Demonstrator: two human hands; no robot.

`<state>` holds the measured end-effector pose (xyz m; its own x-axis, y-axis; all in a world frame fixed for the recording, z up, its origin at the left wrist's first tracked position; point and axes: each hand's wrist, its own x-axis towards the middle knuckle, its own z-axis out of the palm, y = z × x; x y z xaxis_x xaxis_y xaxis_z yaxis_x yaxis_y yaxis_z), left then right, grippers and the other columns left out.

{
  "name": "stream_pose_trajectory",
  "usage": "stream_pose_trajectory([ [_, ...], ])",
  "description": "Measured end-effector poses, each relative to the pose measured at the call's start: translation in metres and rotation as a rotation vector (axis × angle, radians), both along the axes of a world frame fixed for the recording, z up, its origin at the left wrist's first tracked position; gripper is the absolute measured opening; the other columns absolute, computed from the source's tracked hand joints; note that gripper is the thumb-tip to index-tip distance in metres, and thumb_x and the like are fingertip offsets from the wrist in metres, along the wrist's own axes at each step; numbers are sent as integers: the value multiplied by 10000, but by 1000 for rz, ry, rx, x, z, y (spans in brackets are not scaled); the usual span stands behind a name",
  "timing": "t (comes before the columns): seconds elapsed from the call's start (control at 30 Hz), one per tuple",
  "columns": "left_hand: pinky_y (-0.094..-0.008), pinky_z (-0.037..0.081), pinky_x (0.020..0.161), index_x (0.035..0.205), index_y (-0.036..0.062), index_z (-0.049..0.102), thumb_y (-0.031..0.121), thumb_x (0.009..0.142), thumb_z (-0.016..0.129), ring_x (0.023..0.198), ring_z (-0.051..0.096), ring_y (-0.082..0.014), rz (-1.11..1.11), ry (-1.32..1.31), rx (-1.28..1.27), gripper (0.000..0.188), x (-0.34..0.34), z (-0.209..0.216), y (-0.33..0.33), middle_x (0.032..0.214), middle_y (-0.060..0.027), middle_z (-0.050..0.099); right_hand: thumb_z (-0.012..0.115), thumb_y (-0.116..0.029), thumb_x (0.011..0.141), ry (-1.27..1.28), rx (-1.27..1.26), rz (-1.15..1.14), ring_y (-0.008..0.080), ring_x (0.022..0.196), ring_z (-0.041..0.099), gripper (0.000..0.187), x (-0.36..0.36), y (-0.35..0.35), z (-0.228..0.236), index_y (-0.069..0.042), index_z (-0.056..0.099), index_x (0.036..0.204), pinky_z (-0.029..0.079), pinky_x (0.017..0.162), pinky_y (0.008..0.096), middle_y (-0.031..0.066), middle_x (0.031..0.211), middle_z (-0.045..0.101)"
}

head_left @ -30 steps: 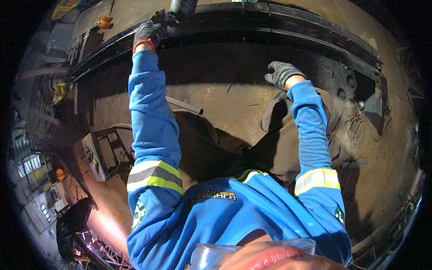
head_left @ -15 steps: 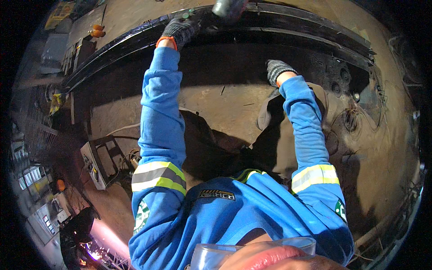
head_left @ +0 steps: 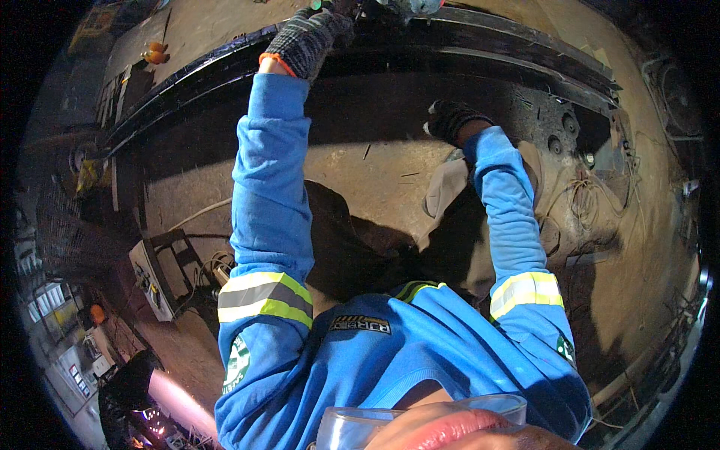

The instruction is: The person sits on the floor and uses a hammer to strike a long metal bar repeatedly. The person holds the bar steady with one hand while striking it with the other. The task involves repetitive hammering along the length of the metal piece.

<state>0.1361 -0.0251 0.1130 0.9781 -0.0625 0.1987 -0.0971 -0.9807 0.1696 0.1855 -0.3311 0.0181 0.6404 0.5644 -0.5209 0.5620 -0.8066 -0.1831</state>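
Note:
At the upper edge my left hand [head_left: 311, 41], in a grey knit glove with an orange cuff, is closed round a dark hand tool with a green end [head_left: 316, 4]. Just right of it, a pale grey rounded part [head_left: 411, 7] appears; the picture's rim cuts it off, and I cannot tell the tool's kind. The hand is over long black metal beams [head_left: 480, 37] that cross the floor. My right hand [head_left: 454, 120], also gloved, hangs lower and to the right in shadow, apart from the beams. Its fingers are curled, and nothing shows in them.
Coiled cable or hose [head_left: 583, 201] lies on the floor at right. Round dark parts [head_left: 570, 124] sit near the beams' right end. A box-shaped metal unit [head_left: 154, 281] stands at left. Sparks [head_left: 154, 420] fly at the lower left. An orange object [head_left: 155, 54] rests at upper left.
My left hand has moved slightly up and right, carrying the tool nearer the upper rim. My right hand has shifted a little left and fallen into shadow.

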Motion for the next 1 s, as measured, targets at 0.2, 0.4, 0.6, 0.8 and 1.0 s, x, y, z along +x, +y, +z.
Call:
stream_pose_trajectory([
  [0.2,-301,477,747,1085,44,564,152,874,492,856,592,-212,170,-81,-448,247,-19,-7,-5,971,-92,634,572,-151,773,-18,-96,29,290,1133,510,385,11,4,-20,-62,576,1147,427,928,374,154,1242,512],
  [0.4,-356,456,859,1165,97,529,282,892,436,1005,568,-298,212,-76,16,343,-38,-10,54,1120,-141,586,578,-294,800,-55,7,42,316,1149,484,520,-7,12,29,-24,479,1234,390,974,356,190,1239,498],
  [0.6,-389,465,761,885,108,643,156,748,518,854,601,-282,591,3,224,192,-90,-21,141,885,-128,639,623,-402,764,22,49,8,331,1104,514,556,-7,7,42,-51,524,1184,411,942,383,185,1177,549],
  [0.8,-376,487,697,851,130,659,160,770,497,792,621,-287,927,79,152,183,-109,-32,189,820,-115,655,624,-363,793,46,20,-71,321,1143,489,565,-10,-3,55,-53,479,1243,387,968,369,179,1226,518],
  [1.0,-365,485,730,907,110,645,131,774,500,843,617,-285,705,-55,-30,198,-68,-13,109,842,-124,651,626,-363,783,32,-2,-57,319,1129,500,554,-9,7,50,-51,496,1222,397,958,371,184,1205,531],
])
